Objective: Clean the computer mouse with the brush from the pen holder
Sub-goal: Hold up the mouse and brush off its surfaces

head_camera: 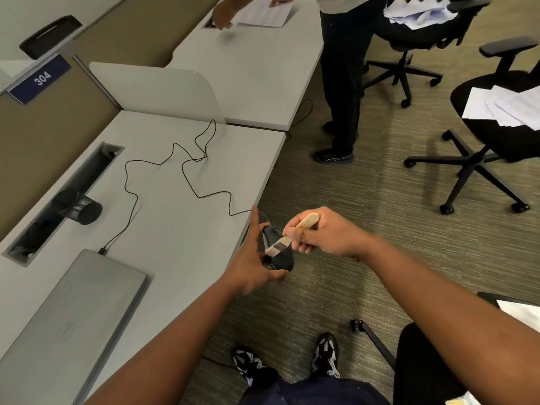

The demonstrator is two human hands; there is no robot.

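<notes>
My left hand (pixel 253 258) holds a black computer mouse (pixel 281 257) in the air just off the desk's right edge, fingers and thumb around its sides. My right hand (pixel 324 233) grips the pale wooden handle of a small flat brush (pixel 285 242), whose bristles rest on the top of the mouse. The mouse's thin black cable (pixel 187 176) trails in loops across the grey desk (pixel 181 229) to a closed laptop. A black mesh pen holder (pixel 78 206) lies tipped on its side at the desk's left, by the cable slot.
A closed grey laptop (pixel 73 317) lies at the desk's near left. Another person (pixel 342 83) stands at the far desk handling papers. Office chairs (pixel 491 147) stacked with papers stand on the carpet to the right. My feet show below.
</notes>
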